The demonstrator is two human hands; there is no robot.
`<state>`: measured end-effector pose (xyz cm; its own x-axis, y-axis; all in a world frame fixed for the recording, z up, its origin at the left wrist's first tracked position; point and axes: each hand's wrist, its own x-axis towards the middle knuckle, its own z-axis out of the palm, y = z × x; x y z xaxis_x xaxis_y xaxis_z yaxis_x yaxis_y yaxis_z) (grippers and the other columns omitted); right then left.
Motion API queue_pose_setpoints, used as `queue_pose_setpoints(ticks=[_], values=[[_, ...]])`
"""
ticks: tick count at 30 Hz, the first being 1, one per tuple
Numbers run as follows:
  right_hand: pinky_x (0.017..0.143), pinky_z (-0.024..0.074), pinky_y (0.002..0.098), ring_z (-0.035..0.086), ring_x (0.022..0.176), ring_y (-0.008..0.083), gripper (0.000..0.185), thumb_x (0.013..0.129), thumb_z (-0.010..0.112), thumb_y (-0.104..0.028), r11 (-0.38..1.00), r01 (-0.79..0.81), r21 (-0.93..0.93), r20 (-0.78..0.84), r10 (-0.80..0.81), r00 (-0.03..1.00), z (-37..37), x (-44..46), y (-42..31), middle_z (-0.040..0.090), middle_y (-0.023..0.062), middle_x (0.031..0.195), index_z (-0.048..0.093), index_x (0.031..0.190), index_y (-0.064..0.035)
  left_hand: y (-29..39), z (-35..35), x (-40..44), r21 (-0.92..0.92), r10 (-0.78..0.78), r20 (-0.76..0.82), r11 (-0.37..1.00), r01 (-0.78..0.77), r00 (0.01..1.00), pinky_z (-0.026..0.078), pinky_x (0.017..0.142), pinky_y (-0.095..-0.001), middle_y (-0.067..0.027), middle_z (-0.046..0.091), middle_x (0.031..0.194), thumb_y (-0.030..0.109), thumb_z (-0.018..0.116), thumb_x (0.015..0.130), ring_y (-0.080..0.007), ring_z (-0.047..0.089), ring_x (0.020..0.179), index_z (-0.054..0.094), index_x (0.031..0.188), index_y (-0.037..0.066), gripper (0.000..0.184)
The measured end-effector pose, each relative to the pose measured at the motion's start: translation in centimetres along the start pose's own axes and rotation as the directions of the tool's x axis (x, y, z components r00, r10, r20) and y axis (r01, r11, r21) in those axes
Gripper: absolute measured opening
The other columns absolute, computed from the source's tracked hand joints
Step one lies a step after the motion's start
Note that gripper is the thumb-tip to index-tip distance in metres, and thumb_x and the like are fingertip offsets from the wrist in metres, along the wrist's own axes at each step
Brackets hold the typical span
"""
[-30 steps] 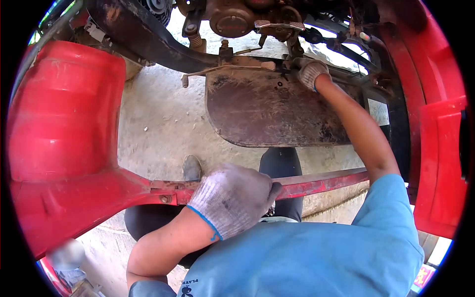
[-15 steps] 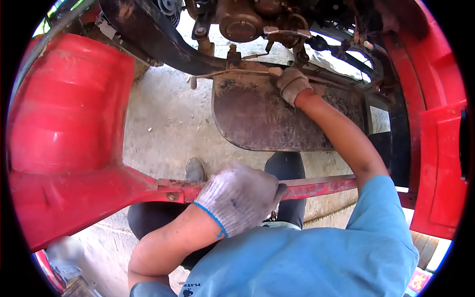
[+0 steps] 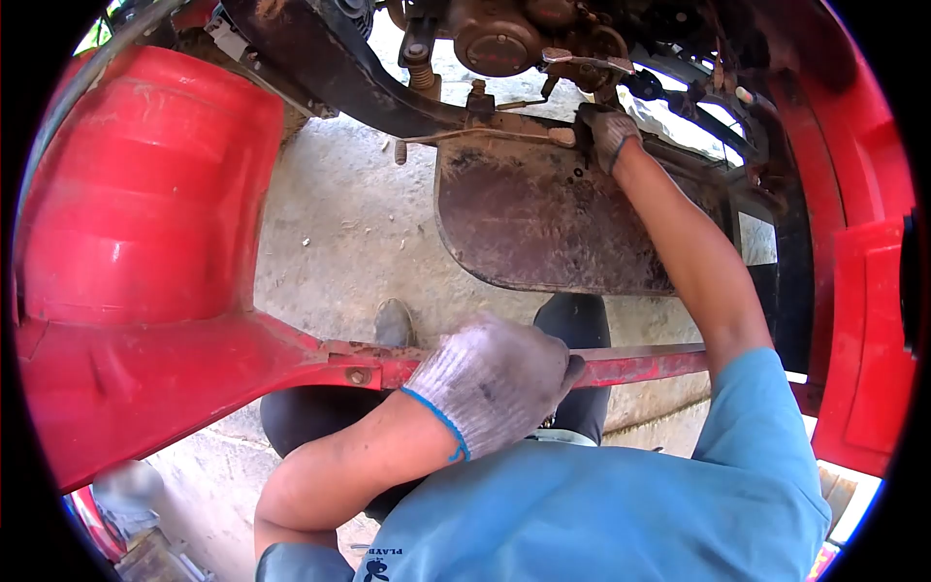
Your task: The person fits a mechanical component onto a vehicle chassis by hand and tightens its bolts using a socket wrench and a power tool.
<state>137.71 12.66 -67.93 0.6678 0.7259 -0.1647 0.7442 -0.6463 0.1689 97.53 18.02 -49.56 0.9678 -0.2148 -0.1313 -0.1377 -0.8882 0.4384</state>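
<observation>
My left hand [image 3: 490, 388], in a greyish-white knit glove with a blue cuff edge, is closed over the red metal bar [image 3: 640, 370] that crosses in front of my body. My right hand [image 3: 612, 138], gloved too, reaches to the rusty frame rail [image 3: 519, 123] below the engine [image 3: 497, 48]. Its fingers are curled and partly hidden among dark parts, so what they grip cannot be made out. Just left of it lies the light pad of a bent metal lever [image 3: 561, 137]. A small dark ring [image 3: 578, 173] shows on the brown floor plate [image 3: 543, 228] near my wrist.
A red curved body panel [image 3: 145, 194] stands at the left, with more red bodywork [image 3: 863, 330] at the right. A black curved frame tube [image 3: 330, 73] slopes down toward the rail. Concrete ground [image 3: 335, 223] and my shoe [image 3: 394, 322] show below.
My right hand has moved forward, off the plate's edge and in among the parts under the engine, uncovering the dark ring. My left hand stays at the bar. The view has shifted slightly.
</observation>
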Motion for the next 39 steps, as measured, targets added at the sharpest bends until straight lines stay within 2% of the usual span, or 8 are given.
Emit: queue_pose_setpoints(ticks=[6,7,15,18,20,23,35,39], values=[[0.105,0.0502,0.0384,0.061,0.128,0.031,0.046,0.09,0.069,-0.028,0.867,-0.234,0.439,-0.054,0.285,0.957,3.0,5.8,-0.7,0.068,0.0131,0.132,0.063,0.135,-0.0155,-0.1,0.0,0.1,-0.06,-0.008,0.016,0.998,0.009,1.0,0.052,0.059,-0.0471,-0.0153,0.065,0.065,0.035,0.054,0.102,-0.0348,0.068,0.064,0.069,0.076,0.005,0.042],[0.105,0.0499,0.0392,0.062,0.127,0.0306,0.047,0.09,0.07,-0.03,0.943,-0.27,0.196,0.007,0.273,0.962,0.7,5.0,-1.8,0.069,0.0119,0.131,0.063,0.135,-0.0167,-0.1,0.0,0.2,-0.063,-0.014,0.019,0.998,0.015,1.0,0.052,0.059,-0.0471,-0.0153,0.065,0.065,0.035,0.054,0.102,-0.0348,0.068,0.064,0.069,0.076,0.005,0.042],[0.097,0.0543,0.0334,0.066,0.116,0.0234,0.031,0.097,0.064,-0.019,0.716,-0.21,0.665,-0.247,0.477,0.843,3.6,12.1,-0.8,0.07,0.0086,0.12,0.065,0.127,-0.0155,-1.0,0.4,0.2,-0.211,0.039,-0.009,0.977,-0.04,0.999,0.051,0.059,-0.0487,-0.0157,0.066,0.067,0.034,0.055,0.1,-0.0352,0.068,0.064,0.069,0.077,0.005,0.04],[0.096,0.0552,0.0328,0.066,0.114,0.0227,0.029,0.098,0.063,-0.017,0.158,-0.012,0.987,-0.075,0.536,0.841,4.8,13.4,0.2,0.07,0.0088,0.119,0.065,0.126,-0.0133,-1.2,1.1,0.0,-0.109,0.086,0.043,0.991,-0.081,0.995,0.048,0.052,-0.045,-0.0112,0.069,0.071,0.017,0.064,0.079,-0.0292,0.069,0.064,0.073,0.08,0.008,0.013],[0.094,0.0558,0.0324,0.066,0.112,0.0223,0.027,0.098,0.062,-0.015,-0.333,0.095,0.938,0.095,0.511,0.854,4.9,13.6,0.2,0.07,0.0089,0.117,0.065,0.125,-0.0119,-1.3,2.0,0.1,-0.161,0.074,0.022,0.985,-0.069,0.997,0.047,0.051,-0.0443,-0.0108,0.069,0.07,0.017,0.065,0.078,-0.0284,0.068,0.063,0.073,0.078,0.008,0.012],[0.092,0.0567,0.0318,0.067,0.11,0.0216,0.025,0.099,0.062,-0.012,-0.64,0.13,0.757,0.226,0.443,0.867,5.0,13.8,0.3,0.069,0.009,0.115,0.064,0.124,-0.0097,-1.9,2.4,-0.7,-0.144,0.123,-0.092,0.98,-0.135,0.988,0.044,0.047,-0.0439,-0.012,0.059,0.06,0.021,0.061,0.087,-0.0286,0.062,0.055,0.067,0.074,0.007,0.02],[0.085,0.0604,0.0294,0.068,0.101,0.0189,0.018,0.102,0.058,-0.002,-0.803,-0.097,0.589,0.389,0.176,0.904,5.7,12.5,1.6,0.067,0.0097,0.108,0.062,0.119,-0.0011,-1.0,3.6,-0.8,-0.187,0.139,-0.2,0.966,-0.177,0.97,0.043,0.049,-0.0423,-0.0105,0.056,0.063,0.017,0.06,0.082,-0.0247,0.058,0.054,0.064,0.078,0.004,0.013],[0.092,0.0594,0.0299,0.067,0.106,0.0219,0.019,0.104,0.059,-0.008,-0.796,0.01,0.606,0.444,0.348,0.826,4.3,11.2,0.2,0.068,0.0115,0.111,0.063,0.123,-0.0038,-1.0,3.4,-0.7,-0.2,0.149,-0.193,0.962,-0.187,0.97,0.042,0.048,-0.0421,-0.0106,0.058,0.064,0.017,0.061,0.081,-0.025,0.059,0.055,0.066,0.078,0.005,0.014]])
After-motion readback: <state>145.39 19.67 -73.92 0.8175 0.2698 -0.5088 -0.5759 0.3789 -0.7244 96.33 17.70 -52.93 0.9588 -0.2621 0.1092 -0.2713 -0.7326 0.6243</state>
